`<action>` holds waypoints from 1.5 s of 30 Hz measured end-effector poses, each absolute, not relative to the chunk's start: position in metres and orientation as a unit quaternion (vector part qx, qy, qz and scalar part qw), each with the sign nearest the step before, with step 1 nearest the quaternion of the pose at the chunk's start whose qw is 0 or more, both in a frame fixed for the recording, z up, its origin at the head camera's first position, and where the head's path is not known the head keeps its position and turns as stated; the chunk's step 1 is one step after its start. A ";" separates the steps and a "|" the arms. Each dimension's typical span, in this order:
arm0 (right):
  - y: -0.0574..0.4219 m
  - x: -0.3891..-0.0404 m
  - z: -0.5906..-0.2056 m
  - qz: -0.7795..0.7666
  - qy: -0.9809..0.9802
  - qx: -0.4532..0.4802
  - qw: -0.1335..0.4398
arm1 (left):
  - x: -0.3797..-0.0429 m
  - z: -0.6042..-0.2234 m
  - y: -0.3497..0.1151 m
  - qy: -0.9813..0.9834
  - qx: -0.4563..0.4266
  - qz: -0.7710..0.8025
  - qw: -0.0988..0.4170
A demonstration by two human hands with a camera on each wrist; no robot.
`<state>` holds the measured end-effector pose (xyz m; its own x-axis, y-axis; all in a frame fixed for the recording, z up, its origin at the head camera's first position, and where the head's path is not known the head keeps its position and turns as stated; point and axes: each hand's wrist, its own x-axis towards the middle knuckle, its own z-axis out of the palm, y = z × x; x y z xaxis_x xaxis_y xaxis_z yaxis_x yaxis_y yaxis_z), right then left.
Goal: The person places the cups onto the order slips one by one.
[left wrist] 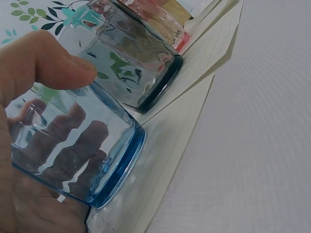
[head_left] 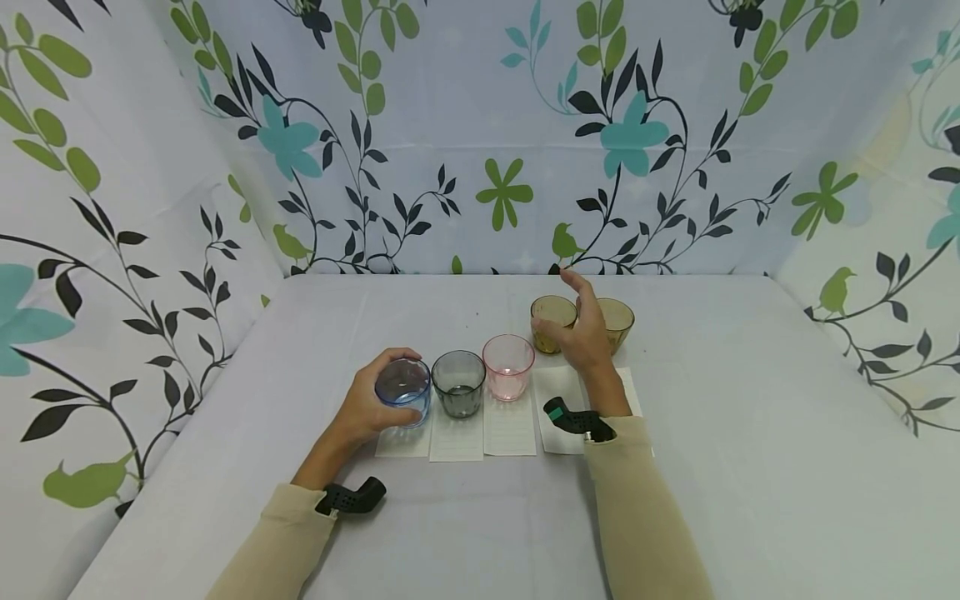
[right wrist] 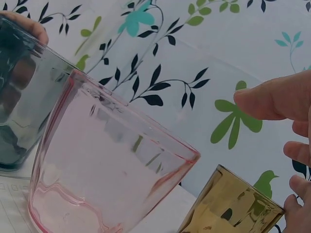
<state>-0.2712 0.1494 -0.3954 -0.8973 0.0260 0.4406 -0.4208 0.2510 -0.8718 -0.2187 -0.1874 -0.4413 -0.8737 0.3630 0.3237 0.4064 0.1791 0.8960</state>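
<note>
My left hand (head_left: pixel 367 400) grips a clear blue glass (left wrist: pixel 73 145), thumb on the near side and fingers round the far side. The blue glass stands at the left end of a row, beside a grey glass (head_left: pixel 459 385) and a pink glass (head_left: pixel 508 368). Behind the row, to the right, are two amber glasses, a left one (head_left: pixel 546 337) and a right one (head_left: pixel 618 321). My right hand (head_left: pixel 585 333) is raised at these two, thumb and fingers spread apart, and overlaps both in the head view. Nothing is between its thumb and fingers in the right wrist view.
Several lined paper sheets (head_left: pixel 456 442) lie side by side on the white table (head_left: pixel 450 533); the blue, grey and pink glasses stand at their far ends. A patterned cloth (head_left: pixel 450 108) hangs behind the table and along its sides. Each wrist wears a black camera mount (head_left: pixel 360 497).
</note>
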 end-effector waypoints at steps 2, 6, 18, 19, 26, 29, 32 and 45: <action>0.150 -0.272 -0.398 0.593 -0.773 0.127 0.187 | -0.219 -0.442 -0.187 -0.768 -0.250 -0.590 0.018; 0.151 -0.272 -0.402 0.584 -0.783 0.117 0.180 | -0.219 -0.442 -0.187 -0.768 -0.250 -0.589 0.018; 0.151 -0.273 -0.410 0.592 -0.789 0.080 0.144 | -0.219 -0.442 -0.188 -0.765 -0.253 -0.592 0.016; 0.151 -0.273 -0.410 0.591 -0.790 0.079 0.143 | -0.219 -0.442 -0.188 -0.765 -0.253 -0.592 0.017; 0.150 -0.273 -0.409 0.584 -0.800 0.061 0.122 | -0.219 -0.441 -0.187 -0.764 -0.254 -0.593 0.014; 0.150 -0.272 -0.408 0.583 -0.803 0.056 0.113 | -0.218 -0.440 -0.186 -0.764 -0.252 -0.593 0.015; 0.150 -0.272 -0.407 0.585 -0.802 0.057 0.108 | -0.218 -0.440 -0.187 -0.764 -0.252 -0.593 0.015; 0.149 -0.276 -0.413 0.612 -0.784 0.057 0.081 | -0.220 -0.443 -0.189 -0.761 -0.259 -0.595 0.017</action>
